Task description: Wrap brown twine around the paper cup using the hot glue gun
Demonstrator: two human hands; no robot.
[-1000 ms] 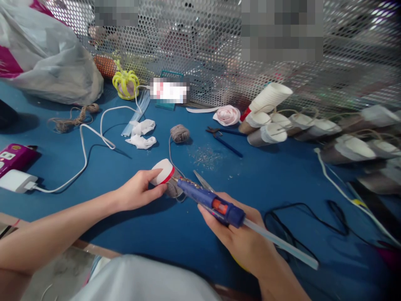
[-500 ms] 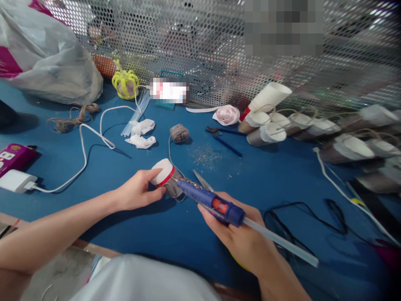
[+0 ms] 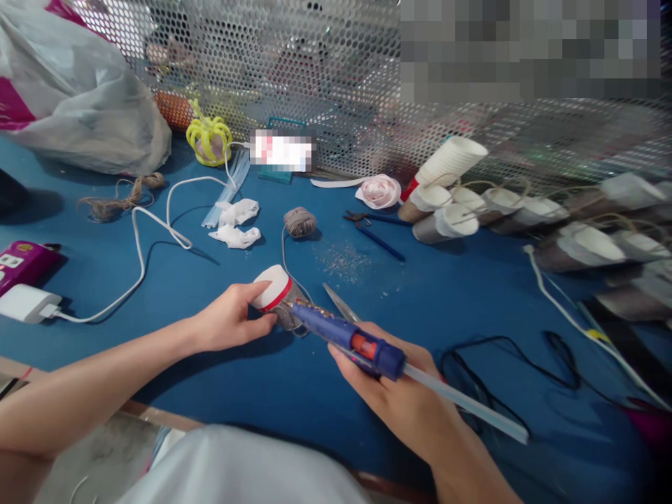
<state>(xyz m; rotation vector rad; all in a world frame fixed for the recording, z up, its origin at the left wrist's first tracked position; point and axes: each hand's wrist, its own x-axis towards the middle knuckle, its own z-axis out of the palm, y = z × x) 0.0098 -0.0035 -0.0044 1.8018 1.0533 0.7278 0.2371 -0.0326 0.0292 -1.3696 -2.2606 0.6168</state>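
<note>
In the head view, the left hand (image 3: 236, 318) pinches a cup (image 3: 278, 295) between thumb and fingers, close to the table's (image 3: 225, 392) near edge, about midway along it. The cup lies tilted, white end up, with a red band and grey yarn wrapped below it. The right hand (image 3: 399, 385) is closed around a blue glue gun (image 3: 328, 323), whose nozzle is at the cup's wrapped side, by the band; whether it touches cannot be told. A glue stick (image 3: 467, 402) juts from the gun's back, toward the near right corner. A blade (image 3: 340, 303) shows just beyond the right hand.

A strand runs from the cup to a yarn ball (image 3: 299, 222), farther from the near edge. Pliers (image 3: 375, 234) lie right of the ball. Toward the far edge are a pink rose (image 3: 379, 191) and, along the right, yarn-wrapped cups (image 3: 449, 224). A purple power strip (image 3: 26, 262) is at the left edge.
</note>
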